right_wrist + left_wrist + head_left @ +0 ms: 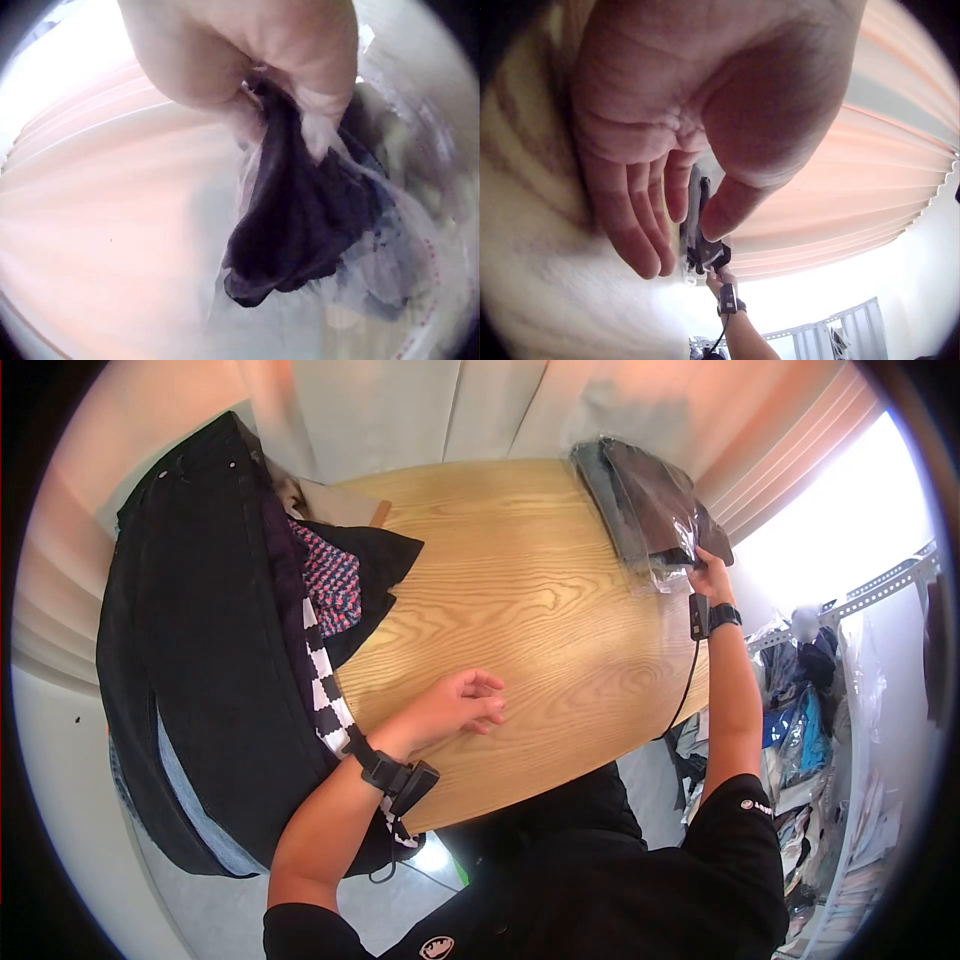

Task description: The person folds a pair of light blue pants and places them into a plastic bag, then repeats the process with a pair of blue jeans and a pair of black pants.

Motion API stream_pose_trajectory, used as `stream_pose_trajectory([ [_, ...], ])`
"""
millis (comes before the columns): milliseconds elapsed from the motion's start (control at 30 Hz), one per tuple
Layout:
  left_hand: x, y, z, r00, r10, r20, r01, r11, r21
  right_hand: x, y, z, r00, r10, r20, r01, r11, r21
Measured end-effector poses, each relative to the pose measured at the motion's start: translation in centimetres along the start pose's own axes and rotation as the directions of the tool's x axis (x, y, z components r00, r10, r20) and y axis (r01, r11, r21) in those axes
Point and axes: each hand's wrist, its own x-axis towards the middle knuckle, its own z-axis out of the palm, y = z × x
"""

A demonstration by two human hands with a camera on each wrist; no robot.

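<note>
At the back right of the table, my right hand (712, 577) grips the near corner of a dark folded garment (650, 495) in a clear plastic bag. In the right wrist view the dark cloth (289, 217) bunches below the fingers, with clear film (409, 202) around it. Another bagged grey garment (603, 480) shows along its left side. My left hand (455, 707) is over the near left part of the wooden table (510, 580), fingers loosely bent and holding nothing. The left wrist view shows its palm (645, 67) and relaxed fingers.
Black jeans (200, 640) and other clothes hang over the table's left side, with a checkered strip (325, 695) and a pink-and-blue patterned cloth (330, 580). Curtains (400, 410) enclose the back. Bagged clothes (800, 730) fill a rack on the right.
</note>
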Motion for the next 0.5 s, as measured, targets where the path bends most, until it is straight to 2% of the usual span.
stream_pose_trajectory([
  [33, 0.1, 0.0, 0.0, 1.0, 0.016, 0.002, -0.016, 1.0, -0.005, -0.7, 0.4, 0.9, 0.999, -0.028, 0.037, 0.028, 1.0, 0.005],
  [67, 0.1, 0.0, -0.1, 1.0, 0.025, 0.002, -0.025, 1.0, -0.013, 3.1, -0.6, -3.9, 0.989, 0.11, 0.098, -0.099, 0.989, -0.11],
  [100, 0.0, -0.3, -0.1, 1.0, 0.027, 0.004, -0.026, 0.999, -0.024, 1.5, 0.2, -0.3, 0.999, 0.042, -0.031, -0.046, 0.986, -0.163],
  [167, 0.1, -0.2, -0.3, 1.0, 0.021, 0.005, -0.021, 1.0, -0.002, 2.8, -2.9, -3.2, 0.924, 0.349, 0.153, -0.288, 0.903, -0.32],
  [200, 0.2, -0.2, -0.2, 1.0, 0.026, 0.011, -0.026, 1.0, 0.012, 1.9, -2.2, -1.8, 0.977, 0.204, -0.07, -0.215, 0.89, -0.401],
  [233, 0.2, -0.2, -0.2, 1.0, 0.015, 0.016, -0.015, 1.0, 0.02, 1.3, -1.8, -0.1, 0.963, 0.019, -0.267, -0.154, 0.854, -0.497],
  [267, 0.2, -0.1, -0.3, 1.0, 0.009, 0.018, -0.009, 1.0, 0.029, 0.6, -1.1, -0.6, 0.982, -0.148, -0.118, 0.036, 0.756, -0.654],
  [300, 0.2, -0.1, -0.3, 1.0, 0.005, 0.017, -0.005, 0.999, 0.035, 0.1, -0.4, -1.3, 0.951, -0.308, 0.038, 0.227, 0.607, -0.762],
  [333, 0.2, 0.0, -0.3, 1.0, 0.008, 0.018, -0.009, 0.999, 0.037, -0.4, -0.1, -0.3, 0.946, -0.322, 0.018, 0.235, 0.648, -0.725],
  [400, 0.0, 0.1, -0.2, 1.0, 0.003, 0.021, -0.004, 0.999, 0.046, -1.1, -0.6, 2.5, 0.977, -0.041, -0.211, -0.055, 0.902, -0.428],
  [500, 0.1, 0.1, -0.1, 1.0, 0.002, 0.017, -0.002, 0.999, 0.051, -2.9, 0.3, 5.9, 0.961, 0.033, -0.276, -0.135, 0.923, -0.361],
])
